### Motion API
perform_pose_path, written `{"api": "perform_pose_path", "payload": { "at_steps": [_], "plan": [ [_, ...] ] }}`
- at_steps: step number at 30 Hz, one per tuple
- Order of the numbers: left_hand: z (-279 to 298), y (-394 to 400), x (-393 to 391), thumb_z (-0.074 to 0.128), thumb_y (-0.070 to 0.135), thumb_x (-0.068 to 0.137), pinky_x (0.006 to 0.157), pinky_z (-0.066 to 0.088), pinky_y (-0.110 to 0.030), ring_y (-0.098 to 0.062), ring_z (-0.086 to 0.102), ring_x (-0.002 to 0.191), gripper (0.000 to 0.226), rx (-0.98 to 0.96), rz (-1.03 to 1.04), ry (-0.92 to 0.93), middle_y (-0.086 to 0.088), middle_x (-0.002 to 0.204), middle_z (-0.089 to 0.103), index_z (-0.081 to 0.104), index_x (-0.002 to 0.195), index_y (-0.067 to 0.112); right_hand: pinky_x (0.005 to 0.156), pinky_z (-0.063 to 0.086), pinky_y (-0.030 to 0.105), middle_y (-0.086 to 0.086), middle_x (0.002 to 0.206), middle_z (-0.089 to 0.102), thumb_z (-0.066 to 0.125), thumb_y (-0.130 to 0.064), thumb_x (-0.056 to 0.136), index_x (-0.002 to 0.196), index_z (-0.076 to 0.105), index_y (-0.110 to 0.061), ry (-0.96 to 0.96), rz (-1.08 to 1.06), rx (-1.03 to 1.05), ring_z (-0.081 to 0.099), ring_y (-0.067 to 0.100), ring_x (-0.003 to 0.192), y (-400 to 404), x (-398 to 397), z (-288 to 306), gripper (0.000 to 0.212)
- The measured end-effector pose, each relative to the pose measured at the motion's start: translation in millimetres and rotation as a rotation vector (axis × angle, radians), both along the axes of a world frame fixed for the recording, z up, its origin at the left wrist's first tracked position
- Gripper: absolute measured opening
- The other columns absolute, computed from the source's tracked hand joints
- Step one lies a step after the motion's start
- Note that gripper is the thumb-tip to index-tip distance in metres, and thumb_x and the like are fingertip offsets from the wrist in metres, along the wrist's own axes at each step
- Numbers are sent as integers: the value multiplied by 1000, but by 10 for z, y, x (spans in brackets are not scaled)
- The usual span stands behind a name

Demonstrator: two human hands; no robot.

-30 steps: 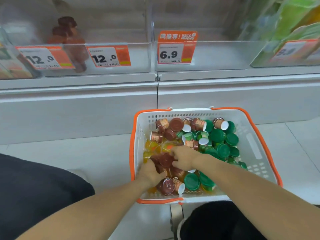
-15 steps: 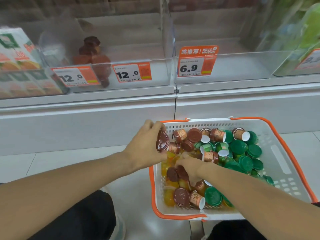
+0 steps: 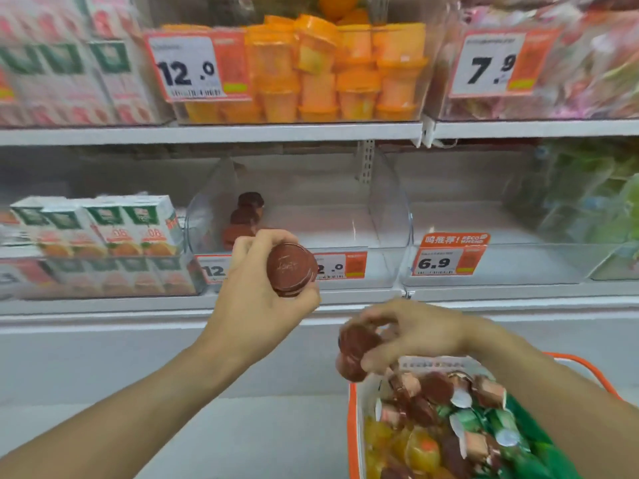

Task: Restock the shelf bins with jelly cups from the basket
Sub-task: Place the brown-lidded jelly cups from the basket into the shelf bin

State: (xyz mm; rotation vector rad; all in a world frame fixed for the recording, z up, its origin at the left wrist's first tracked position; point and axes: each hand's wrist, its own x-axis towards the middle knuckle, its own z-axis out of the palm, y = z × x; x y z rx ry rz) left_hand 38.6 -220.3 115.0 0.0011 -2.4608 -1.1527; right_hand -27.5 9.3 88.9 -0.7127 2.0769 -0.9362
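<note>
My left hand [image 3: 257,292] grips brown-lidded jelly cups [image 3: 291,269] just in front of the clear shelf bin [image 3: 383,236] on the lower shelf. That bin holds a few brown cups [image 3: 246,216] at its left side. My right hand [image 3: 411,331] holds more brown jelly cups [image 3: 354,350] above the left rim of the white basket with orange trim [image 3: 356,430]. The basket at the lower right is filled with brown, green and orange jelly cups [image 3: 449,423].
An empty clear bin [image 3: 501,267] with a 6.9 tag sits to the right. Juice cartons [image 3: 103,233] fill the bin at left. Orange jelly cups [image 3: 332,70] stack in the upper-shelf bin. Bagged goods occupy the right-hand bins. White floor lies below.
Both hands have risen from the basket with brown cups. My left hand moved up to the front of the lower bin, and my right hand lifted clear above the basket's left rim.
</note>
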Motion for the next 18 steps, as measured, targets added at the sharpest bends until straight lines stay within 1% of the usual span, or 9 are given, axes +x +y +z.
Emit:
{"api": "perform_pose_path", "payload": {
  "at_steps": [2,4,6,9,11,13,14,16,18],
  "plan": [
    [19,-124,-17,83,19,70,76,36,3,13,52,94,53,52,34,12,7,109,48,55,113,35,71,54,30,15,106,71,81,-23,78,116,69,-12,4,-118,-239,67,21,79,-160,-177,398,41],
    [2,-231,-25,83,21,71,74,35,5,18,50,93,54,95,56,-13,7,109,49,56,115,37,69,51,27,13,100,72,77,-27,77,112,71,-10,34,-240,-410,66,20,78,-374,-300,688,39],
    [-31,-335,-37,84,23,71,73,36,5,18,50,93,55,123,82,-23,8,108,52,56,116,38,66,50,25,10,93,74,77,-27,80,108,70,-8,47,-326,-493,65,19,76,-644,-451,814,34],
    [-78,-436,-63,85,26,71,75,40,-1,7,56,96,61,172,104,-33,13,109,55,53,120,42,61,48,24,10,86,74,81,-19,80,103,69,-7,35,-467,-449,65,17,73,-1098,-795,883,29],
    [-111,-473,-105,86,27,69,83,45,-9,1,60,99,73,231,115,-29,15,112,57,46,129,42,61,45,24,10,83,75,81,-14,80,98,70,-5,-75,-545,-373,65,17,73,-1375,-1046,830,23],
    [-118,-493,-165,87,27,68,88,48,-17,0,61,100,83,276,137,-14,17,111,58,41,136,38,59,42,22,8,80,73,81,-14,81,92,69,-6,-149,-641,-316,62,14,70,-1623,-1275,706,18],
    [-114,-503,-199,87,27,68,89,49,-20,0,61,100,84,291,144,-5,18,108,58,40,137,36,57,41,22,8,82,72,82,-17,79,89,69,-7,-112,-692,-289,58,13,66,-1733,-1392,616,20],
    [-107,-527,-265,88,26,68,86,48,-17,2,60,98,81,312,152,20,20,102,58,41,134,33,53,43,22,7,86,70,88,-25,72,84,69,-11,113,-770,-209,57,12,62,-1915,-1599,433,27],
    [-117,-547,-329,88,24,68,79,45,-8,7,58,95,79,331,147,30,20,99,59,42,131,33,64,53,25,5,93,70,91,-34,66,89,70,-12,329,-770,-85,65,16,76,-2057,-1727,324,38]
  ]
}}
